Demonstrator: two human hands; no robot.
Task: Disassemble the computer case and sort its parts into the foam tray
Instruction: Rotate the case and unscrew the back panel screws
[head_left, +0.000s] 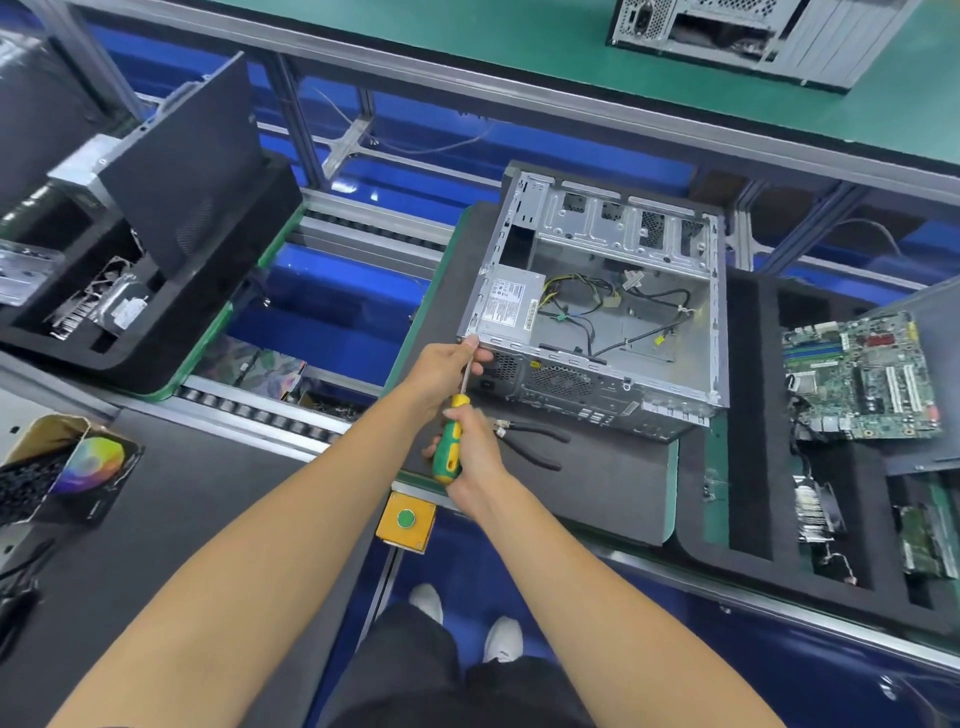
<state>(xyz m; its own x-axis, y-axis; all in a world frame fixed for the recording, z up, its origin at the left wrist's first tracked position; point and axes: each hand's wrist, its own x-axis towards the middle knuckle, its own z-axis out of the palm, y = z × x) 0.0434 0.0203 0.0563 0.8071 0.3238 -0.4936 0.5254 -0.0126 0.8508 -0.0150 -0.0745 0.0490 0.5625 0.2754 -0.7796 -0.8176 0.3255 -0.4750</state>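
Screwdriver (450, 441): green and yellow handle, my right hand (470, 447) wrapped round it just below frame centre. Shaft runs up and a little right to the rear lower-left corner of the case (597, 306), where my left hand (449, 361) pinches it near the tip.

Case: centre of frame, on its side, open face up, resting on a dark foam mat (587, 483). Power supply (511, 304) sits inside at the left, cables loose across the floor of the shell. Board already out.

Motherboard (862, 376): right edge of frame, lying across the foam tray (748, 415); other parts sit in the slots below it.

Pliers (535, 441): on the mat, just right of my right hand, unused.

Second tray (156, 291): upper left, holding earlier parts.

Step in hand, as I judge it: backing out a rear screw that holds the power supply.

Handling notes:
- Keep my left fingers guiding the shaft so the tip stays seated; the screw head itself is hidden behind my thumb.
- Press along the shaft before turning, or the tip may cam out and chew the head.
- Keep the shaft square to the rear panel.
- Catch the screw at release; it could drop off the mat edge onto the rollers.
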